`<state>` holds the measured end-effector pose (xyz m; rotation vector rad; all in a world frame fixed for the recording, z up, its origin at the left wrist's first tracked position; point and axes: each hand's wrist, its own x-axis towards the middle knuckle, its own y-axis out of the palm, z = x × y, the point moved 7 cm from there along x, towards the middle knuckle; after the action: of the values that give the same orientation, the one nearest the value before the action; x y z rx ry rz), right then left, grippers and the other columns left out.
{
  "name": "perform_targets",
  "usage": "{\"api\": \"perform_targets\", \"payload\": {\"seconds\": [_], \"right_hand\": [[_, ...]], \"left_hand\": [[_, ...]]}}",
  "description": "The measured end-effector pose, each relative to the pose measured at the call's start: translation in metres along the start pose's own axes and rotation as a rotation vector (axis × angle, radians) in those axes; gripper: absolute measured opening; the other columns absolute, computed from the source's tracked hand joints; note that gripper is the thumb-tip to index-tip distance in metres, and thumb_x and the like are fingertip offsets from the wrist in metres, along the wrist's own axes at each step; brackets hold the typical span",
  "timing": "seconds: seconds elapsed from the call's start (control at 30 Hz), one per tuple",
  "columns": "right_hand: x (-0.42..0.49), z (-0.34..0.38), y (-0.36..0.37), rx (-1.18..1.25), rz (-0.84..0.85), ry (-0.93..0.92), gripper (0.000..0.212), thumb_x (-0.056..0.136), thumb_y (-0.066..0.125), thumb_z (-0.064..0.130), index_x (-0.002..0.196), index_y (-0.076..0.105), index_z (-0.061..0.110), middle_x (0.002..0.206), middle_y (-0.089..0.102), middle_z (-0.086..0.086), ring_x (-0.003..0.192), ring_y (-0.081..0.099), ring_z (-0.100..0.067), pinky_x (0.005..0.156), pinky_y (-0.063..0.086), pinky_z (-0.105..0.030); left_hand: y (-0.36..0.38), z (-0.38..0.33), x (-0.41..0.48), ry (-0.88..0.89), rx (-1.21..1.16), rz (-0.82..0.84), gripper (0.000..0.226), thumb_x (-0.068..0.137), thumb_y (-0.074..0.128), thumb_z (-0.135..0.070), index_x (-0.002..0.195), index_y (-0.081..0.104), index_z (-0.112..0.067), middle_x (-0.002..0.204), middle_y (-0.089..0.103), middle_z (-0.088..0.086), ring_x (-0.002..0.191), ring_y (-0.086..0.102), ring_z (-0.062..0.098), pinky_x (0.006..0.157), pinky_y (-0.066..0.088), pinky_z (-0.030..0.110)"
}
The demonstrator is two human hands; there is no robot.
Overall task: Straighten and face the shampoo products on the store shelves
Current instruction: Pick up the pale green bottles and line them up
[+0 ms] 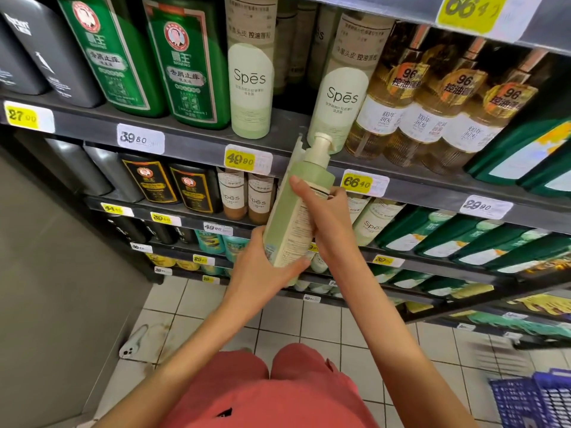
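I hold a pale green pump bottle of shampoo (295, 211) in front of the shelves, tilted with its white pump toward the upper shelf and its back label facing me. My left hand (262, 267) grips its base from below. My right hand (324, 208) wraps around its middle from the right. On the upper shelf (191, 131) stand two matching Spes bottles, one to the left (251, 88) and one to the right (343, 97), with an empty gap between them just above the held bottle.
Green bottles (182, 63) and dark bottles stand left of the gap, amber bottles (426, 109) to the right. Lower shelves hold more Spes and green bottles. A blue basket (534, 400) sits on the tiled floor at lower right; a grey panel runs along the left.
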<state>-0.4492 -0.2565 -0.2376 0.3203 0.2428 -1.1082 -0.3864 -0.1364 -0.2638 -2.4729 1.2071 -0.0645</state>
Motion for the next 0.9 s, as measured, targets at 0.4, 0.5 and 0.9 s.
{"api": "perform_targets", "payload": {"seconds": [0.4,0.5,0.9], "right_hand": [[-0.031,-0.002,0.029,0.619,0.736,0.242,0.055,0.074,0.073,0.034,0.116,0.061,0.001,0.115,0.063,-0.017,0.107,0.061,-0.027,0.095,0.047,-0.036],[-0.025,0.004,0.020,0.549,0.689,0.125,0.042,0.078,0.069,0.032,0.111,0.063,0.007,0.103,0.068,-0.008,0.096,0.065,-0.020,0.087,0.053,-0.033],[-0.001,0.008,0.006,-0.037,0.209,-0.031,0.066,0.074,0.073,0.037,0.126,0.044,0.010,0.111,0.065,-0.006,0.091,0.068,-0.010,0.072,0.055,-0.023]], "left_hand": [[0.022,-0.015,-0.023,-0.261,-1.288,0.826,0.065,0.073,0.072,-0.041,0.123,0.057,-0.002,0.106,0.063,0.028,0.093,0.065,0.037,0.091,0.049,0.051],[0.017,-0.004,-0.020,-0.283,-1.223,0.843,0.070,0.079,0.065,-0.045,0.131,0.049,-0.001,0.122,0.057,0.030,0.110,0.059,0.040,0.103,0.039,0.054],[0.003,-0.012,0.004,-0.076,-0.256,0.102,0.049,0.077,0.066,-0.039,0.116,0.042,-0.024,0.107,0.061,-0.010,0.095,0.059,0.001,0.075,0.049,0.016]]}}
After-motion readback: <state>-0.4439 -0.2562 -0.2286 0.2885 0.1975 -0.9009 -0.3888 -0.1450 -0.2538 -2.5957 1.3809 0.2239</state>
